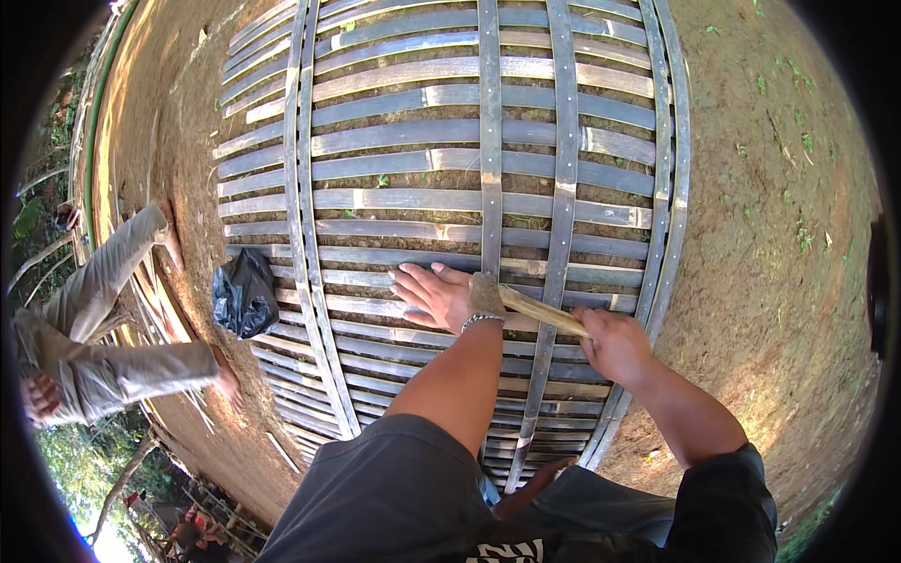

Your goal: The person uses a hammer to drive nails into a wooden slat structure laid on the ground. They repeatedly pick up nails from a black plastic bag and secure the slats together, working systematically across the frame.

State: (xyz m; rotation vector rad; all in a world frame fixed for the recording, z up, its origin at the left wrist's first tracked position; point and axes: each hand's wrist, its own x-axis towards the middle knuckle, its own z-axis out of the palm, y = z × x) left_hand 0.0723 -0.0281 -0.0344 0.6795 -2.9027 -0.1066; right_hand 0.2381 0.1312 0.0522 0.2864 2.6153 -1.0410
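Observation:
A wide panel of split bamboo slats lies on the ground, crossed by long strips running away from me. My left hand rests flat on the slats with its fingers spread, left of one strip. My right hand is wrapped round the wooden handle of a hatchet. Its wedge-shaped, rusty brown head is over the strip, right beside my left wrist and partly covering it. Whether the head touches the bamboo I cannot tell.
A black plastic bag sits at the panel's left edge. Another person in long trousers is at the left, bare feet on the dirt. Loose bamboo strips lie near that person. Bare earth borders the panel's right side.

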